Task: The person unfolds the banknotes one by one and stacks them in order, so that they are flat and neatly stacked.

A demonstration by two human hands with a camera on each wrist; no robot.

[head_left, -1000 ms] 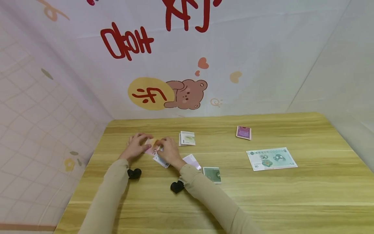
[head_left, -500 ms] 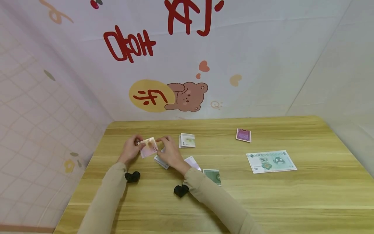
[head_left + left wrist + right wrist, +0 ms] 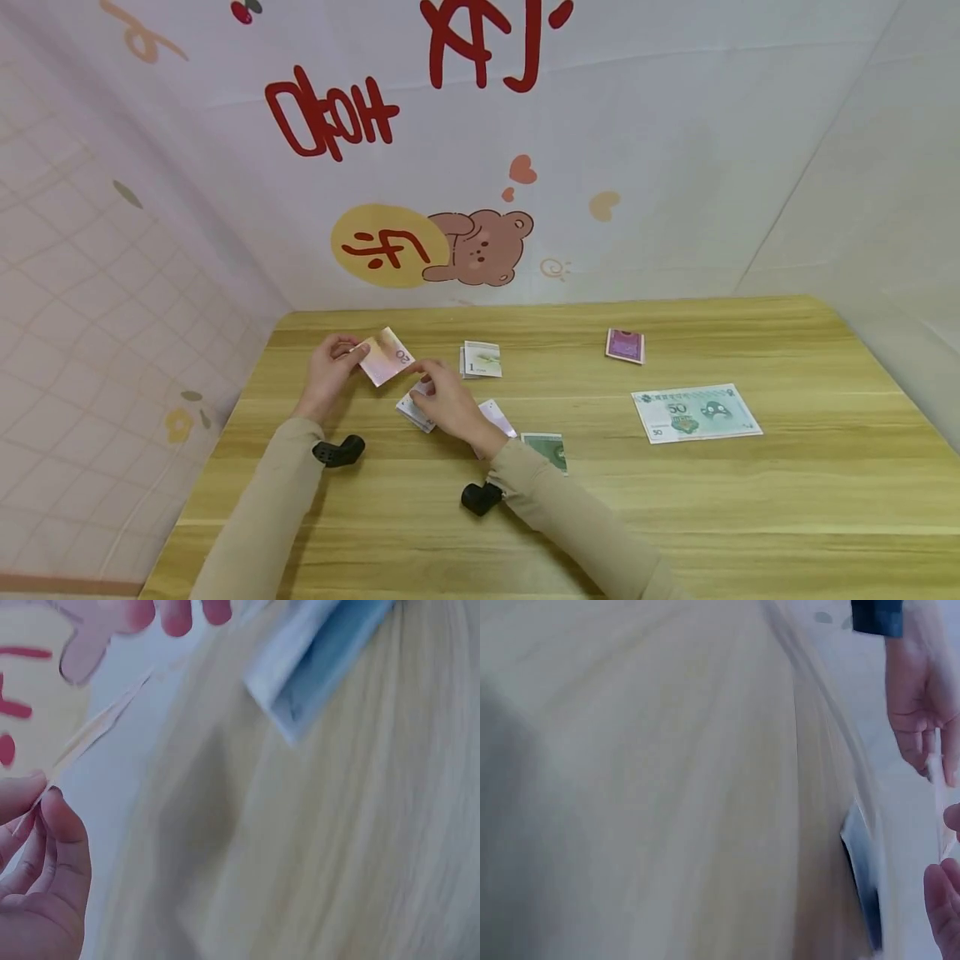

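In the head view my left hand (image 3: 326,379) pinches a folded pink-orange 20 banknote (image 3: 382,360) by its left corner, off the table. The left wrist view has that banknote (image 3: 105,724) almost edge-on between thumb and fingers of the left hand (image 3: 49,877). My right hand (image 3: 450,404) is beside the note's right corner, its thumb and fingers apart. A gap shows between its fingertips (image 3: 176,619) and the note in the left wrist view. Beneath the right hand lies a folded bluish banknote (image 3: 414,410), partly covered.
A folded 1 banknote (image 3: 482,360), a pale folded note (image 3: 497,415), a green folded note (image 3: 547,450) and a purple folded note (image 3: 626,346) lie on the wooden table (image 3: 675,517). An unfolded 50 banknote (image 3: 697,413) lies at right. Behind stands a printed curtain (image 3: 637,125).
Both hands were at the 20 banknote a second ago. It has been raised and turned in the left hand, while the right hand has drawn slightly away towards the right.
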